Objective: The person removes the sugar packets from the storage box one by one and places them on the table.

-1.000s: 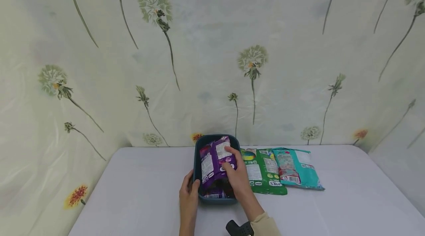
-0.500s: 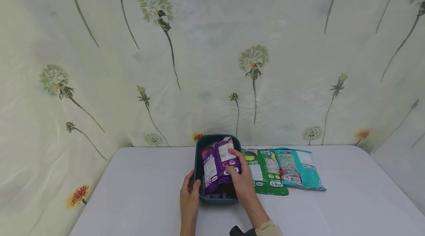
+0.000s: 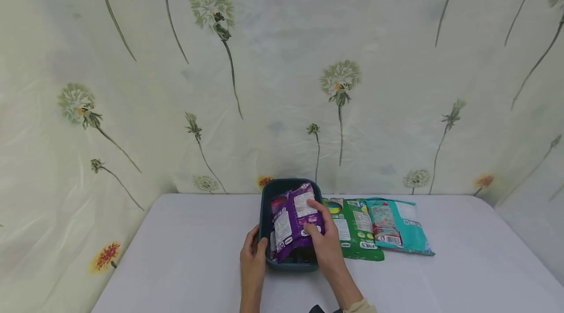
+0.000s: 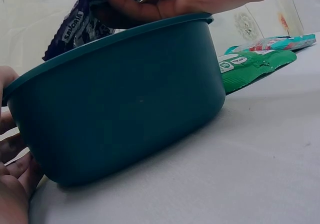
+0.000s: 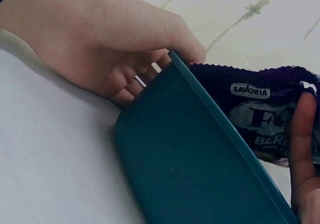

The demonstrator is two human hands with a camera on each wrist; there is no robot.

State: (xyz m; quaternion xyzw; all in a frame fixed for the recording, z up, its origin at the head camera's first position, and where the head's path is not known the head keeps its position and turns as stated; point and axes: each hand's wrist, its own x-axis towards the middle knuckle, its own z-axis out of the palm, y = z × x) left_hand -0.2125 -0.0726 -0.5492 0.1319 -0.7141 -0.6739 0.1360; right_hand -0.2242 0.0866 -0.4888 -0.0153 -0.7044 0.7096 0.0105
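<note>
A dark teal tub (image 3: 292,267) stands on the white table, and more dark packets lie partly hidden inside it. My left hand (image 3: 253,259) grips the tub's left side, with the thumb at the rim and the fingers along the outer wall. A purple candy bag (image 3: 286,227) sits tilted in the tub's mouth. My right hand (image 3: 328,247) holds that bag by its right side, thumb and index finger spread on the printed face. In the right wrist view the bag (image 5: 250,91) rises above the tub's rim (image 5: 220,111).
Right of the tub lies a green bag (image 3: 359,229), and a teal bag (image 3: 398,225) lies beside it, overlapping its edge. Behind the table (image 3: 198,244) hangs a pale sheet (image 3: 273,58) printed with dandelions. A black object (image 3: 316,309) shows near my right sleeve (image 3: 361,307).
The purple bag has shifted slightly right and toward me in my right hand, covering more of the packets below. My left hand keeps its hold on the tub. The head view has turned slightly.
</note>
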